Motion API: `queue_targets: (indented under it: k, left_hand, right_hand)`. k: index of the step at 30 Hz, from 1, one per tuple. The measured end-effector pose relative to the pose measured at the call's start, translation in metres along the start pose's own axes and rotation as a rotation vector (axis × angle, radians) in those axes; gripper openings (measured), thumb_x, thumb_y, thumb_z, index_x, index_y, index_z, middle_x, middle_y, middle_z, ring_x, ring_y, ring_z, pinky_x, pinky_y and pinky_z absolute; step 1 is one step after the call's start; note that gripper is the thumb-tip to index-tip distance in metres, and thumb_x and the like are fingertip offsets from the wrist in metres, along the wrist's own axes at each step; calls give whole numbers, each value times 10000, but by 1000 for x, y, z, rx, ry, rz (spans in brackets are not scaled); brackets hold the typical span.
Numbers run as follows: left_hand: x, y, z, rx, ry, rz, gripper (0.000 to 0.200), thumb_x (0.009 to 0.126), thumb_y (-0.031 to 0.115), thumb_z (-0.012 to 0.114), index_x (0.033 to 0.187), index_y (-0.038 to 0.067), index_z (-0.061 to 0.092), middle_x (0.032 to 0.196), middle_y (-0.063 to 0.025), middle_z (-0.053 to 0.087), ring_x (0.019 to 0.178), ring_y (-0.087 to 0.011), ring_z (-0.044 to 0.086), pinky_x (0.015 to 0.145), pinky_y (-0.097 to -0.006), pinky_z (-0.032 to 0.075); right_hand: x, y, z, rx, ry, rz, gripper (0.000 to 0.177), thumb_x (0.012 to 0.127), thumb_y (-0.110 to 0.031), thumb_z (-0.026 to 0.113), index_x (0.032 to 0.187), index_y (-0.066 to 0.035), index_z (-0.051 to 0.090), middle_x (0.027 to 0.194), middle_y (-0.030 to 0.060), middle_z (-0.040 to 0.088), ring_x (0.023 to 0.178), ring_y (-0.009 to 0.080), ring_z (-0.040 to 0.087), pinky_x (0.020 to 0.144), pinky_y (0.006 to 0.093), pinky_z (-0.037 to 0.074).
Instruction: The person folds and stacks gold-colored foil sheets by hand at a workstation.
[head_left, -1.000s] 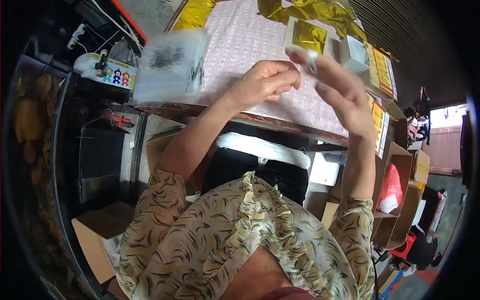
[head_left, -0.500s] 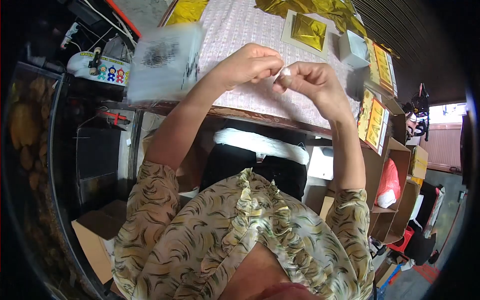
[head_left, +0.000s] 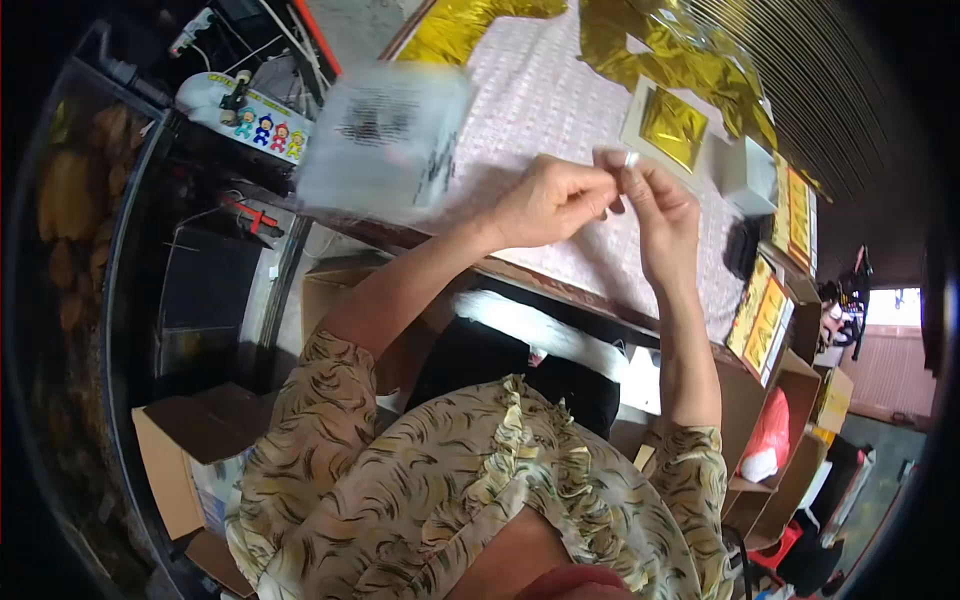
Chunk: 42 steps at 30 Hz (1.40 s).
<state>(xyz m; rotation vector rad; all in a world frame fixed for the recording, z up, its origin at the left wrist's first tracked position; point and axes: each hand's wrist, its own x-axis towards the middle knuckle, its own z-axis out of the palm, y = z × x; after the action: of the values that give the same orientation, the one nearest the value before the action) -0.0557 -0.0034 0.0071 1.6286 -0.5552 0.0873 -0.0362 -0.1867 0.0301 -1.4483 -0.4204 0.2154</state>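
Note:
Over the table (head_left: 520,120) with its pale patterned cover, my two hands meet, fingertips close together. My left hand (head_left: 560,202) is closed in a pinch; what it holds is too small to tell. My right hand (head_left: 655,205) is pinched on a small white piece (head_left: 631,160) at its fingertips. Behind my right hand lies a card with a gold foil square (head_left: 673,128). A bundle of white thread (head_left: 540,330) rests across my lap, below the table edge.
Clear plastic packets (head_left: 385,135) lie on the table's left. Gold foil sheets (head_left: 690,65) are at the back. A white box (head_left: 749,175) and printed yellow cards (head_left: 762,320) stand on the right, above cardboard boxes (head_left: 735,395). Another carton (head_left: 165,470) is at lower left.
The whole view has shifted and tilted, so the table sits lower and further right. My hands remain together, and the white piece now shows at the top of my right fingertips.

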Motion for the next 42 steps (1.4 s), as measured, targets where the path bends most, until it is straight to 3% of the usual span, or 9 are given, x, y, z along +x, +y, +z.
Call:
queue_targets:
  k: [3,6,8,13,22,32,38,40,42]
  left_hand:
    - [10,-4,-53,347,-169,-173,159,934,127,666,1052,54,745,929,-53,745,875,-91,663,771,-261,548]
    - [42,-64,-168,741,256,-195,228,915,229,658,1057,74,745,854,-60,733,762,-112,647,728,-319,545]
    - [62,-109,-258,1025,434,-154,175,818,198,654,947,169,769,881,-153,711,845,-322,702,763,-442,550]
    - [99,-179,-358,1316,438,-506,184,818,198,637,914,228,791,1034,-146,721,969,-355,691,878,-447,550]
    - [153,-191,-364,1374,401,-683,334,833,290,667,1065,61,740,1148,-188,695,1117,-339,649,977,-477,493]
    - [179,-222,-382,1504,419,-823,406,808,375,748,1117,112,738,1181,-174,688,1190,-363,602,972,-486,483]
    - [174,-249,-381,1640,160,-727,365,849,253,680,1125,16,702,1246,-200,649,1159,-402,608,963,-502,504]
    - [162,-282,-408,1862,281,-257,260,858,189,647,1057,43,730,1142,-205,686,1051,-395,657,896,-486,536]
    - [163,-282,-400,1743,308,-414,226,902,136,560,1054,9,667,1089,-216,670,975,-387,658,840,-466,540]
  right_hand:
    - [15,31,-1,-493,-2,-114,235,1025,-143,552,1068,46,686,1021,67,718,998,120,625,898,284,487]
    - [42,69,-9,-519,15,-124,238,1025,-145,543,1100,42,669,1053,114,721,1005,184,664,896,295,494]
    - [60,87,-9,-833,-43,-250,306,1008,-170,559,1224,43,595,1183,201,667,1116,316,642,993,382,456]
    - [76,122,10,-1165,-96,-360,598,971,-274,598,1433,29,369,1448,228,460,1336,377,449,1138,571,252]
    - [76,117,13,-1238,-173,-253,666,956,-329,613,1466,10,349,1518,172,401,1389,326,404,1168,567,224]
    - [79,116,14,-1234,-183,-225,688,943,-341,628,1472,3,354,1516,167,405,1379,319,421,1170,561,227]
    - [77,117,13,-1240,-193,-216,705,938,-350,629,1482,0,348,1522,167,397,1381,317,420,1171,561,226]
    - [79,117,12,-1254,-197,-221,709,937,-353,628,1485,-2,345,1526,168,392,1383,318,418,1171,561,227]
    - [79,118,13,-1258,-198,-221,706,937,-353,628,1481,1,351,1527,168,390,1384,317,417,1170,560,229]
